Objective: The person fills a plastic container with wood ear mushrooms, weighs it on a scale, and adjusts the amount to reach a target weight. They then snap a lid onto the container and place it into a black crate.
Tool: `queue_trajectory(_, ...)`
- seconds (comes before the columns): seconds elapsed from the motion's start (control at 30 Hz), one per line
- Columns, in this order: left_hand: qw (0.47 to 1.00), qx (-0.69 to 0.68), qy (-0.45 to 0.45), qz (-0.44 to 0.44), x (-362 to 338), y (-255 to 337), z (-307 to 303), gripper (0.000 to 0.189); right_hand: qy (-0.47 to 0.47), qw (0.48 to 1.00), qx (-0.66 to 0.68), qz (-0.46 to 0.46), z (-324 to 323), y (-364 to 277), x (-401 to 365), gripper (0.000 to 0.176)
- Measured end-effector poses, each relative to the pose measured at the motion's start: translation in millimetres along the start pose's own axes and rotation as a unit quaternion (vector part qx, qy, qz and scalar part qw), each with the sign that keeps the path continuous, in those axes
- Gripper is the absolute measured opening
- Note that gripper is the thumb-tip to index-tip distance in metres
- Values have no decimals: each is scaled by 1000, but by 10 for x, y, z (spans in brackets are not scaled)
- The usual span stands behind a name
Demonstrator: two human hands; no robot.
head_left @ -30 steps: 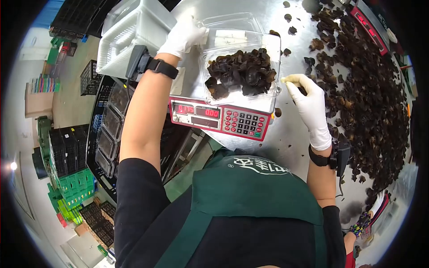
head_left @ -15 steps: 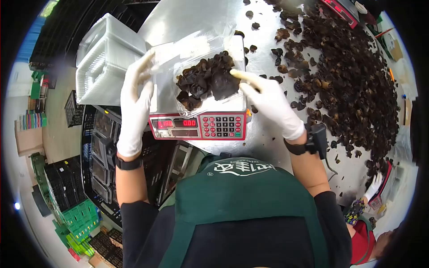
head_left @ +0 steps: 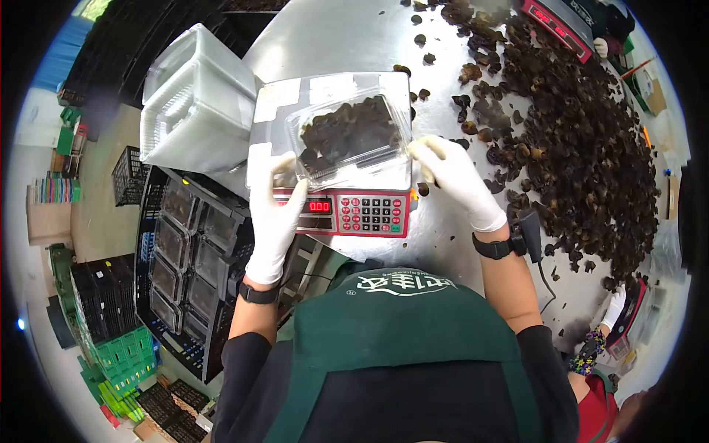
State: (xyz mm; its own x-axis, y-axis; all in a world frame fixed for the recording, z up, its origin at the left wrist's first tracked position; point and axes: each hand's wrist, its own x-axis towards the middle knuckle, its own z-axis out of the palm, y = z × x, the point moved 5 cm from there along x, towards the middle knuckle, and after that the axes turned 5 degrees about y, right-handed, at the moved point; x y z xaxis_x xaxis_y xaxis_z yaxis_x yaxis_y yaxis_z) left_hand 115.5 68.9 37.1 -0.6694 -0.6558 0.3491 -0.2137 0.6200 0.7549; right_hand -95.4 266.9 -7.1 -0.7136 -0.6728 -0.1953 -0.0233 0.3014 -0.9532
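A clear plastic clamshell box (head_left: 388, 159) holding dark wood ear mushrooms (head_left: 347, 133) rests slightly tilted on the plate of a red-and-white digital scale (head_left: 373, 214). Its lid lies over the mushrooms. White gloves cover both hands. My left hand (head_left: 275, 221) grips the box at its lower left corner, thumb and fingers bent around the edge and partly covering the scale's display. At the right edge of the box, my right hand (head_left: 461, 181) pinches the rim with its fingertips. The lit part of the display reads 0.00.
Nested clear boxes (head_left: 196, 111) stand left of the scale. Loose wood ear mushrooms (head_left: 583, 148) cover the metal table's right side. A black crate (head_left: 185, 258) with filled boxes sits lower left. Another person's gloved hand (head_left: 614, 306) is at far right, and a second scale (head_left: 557, 29) at top right.
The lid, open before, now lies over the mushrooms. My left hand has moved right and down to the box's corner; my right hand has left the mushrooms for the box's edge.
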Motion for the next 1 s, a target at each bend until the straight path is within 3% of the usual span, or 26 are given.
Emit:
queue_trajectory(0.07,987,-77,-16,-137,-16,-281,70,53,-36,998,-53,-25,116,-9,73,28)
queue_trajectory(0.1,977,-155,-53,-134,43,-297,98,62,-73,997,-11,-14,143,-17,103,29)
queue_trajectory(0.13,952,-194,-99,-216,20,-343,130,64,-83,997,6,-2,145,-15,129,29)
queue_trajectory(0.2,896,-294,-168,-288,11,-379,225,64,-108,993,38,24,151,-1,155,29)
queue_trajectory(0.33,887,-361,-144,-249,3,-386,337,65,-95,987,130,2,129,-37,121,24)
queue_trajectory(0.4,872,-409,-108,-248,-65,-242,331,65,-35,992,118,21,111,6,74,22)
queue_trajectory(0.47,857,-425,-107,-270,-249,-298,348,65,-30,994,85,62,89,2,-44,22)
queue_trajectory(0.53,842,-451,-105,-275,-399,-269,246,64,-50,991,114,45,146,-66,-212,22)
queue_trajectory(0.7,761,-571,-7,-309,-804,-338,-478,69,-182,978,100,-33,430,-349,-448,38)
queue_trajectory(0.8,789,-522,110,-304,-1080,-410,-1106,73,-193,976,100,-32,452,-428,-417,37)
queue_trajectory(0.83,777,-525,175,-300,-1163,-457,-1243,70,-188,977,98,-22,433,-416,-404,36)
queue_trajectory(0.87,776,-522,211,-284,-1288,-629,-1356,77,-184,978,102,-13,433,-393,-405,36)
queue_trajectory(0.97,781,-416,386,-260,-1443,-684,-1403,72,-181,977,109,15,444,-321,-428,36)
queue_trajectory(1.0,779,-429,349,-295,-1452,-672,-1316,68,-181,978,104,14,456,-314,-449,36)
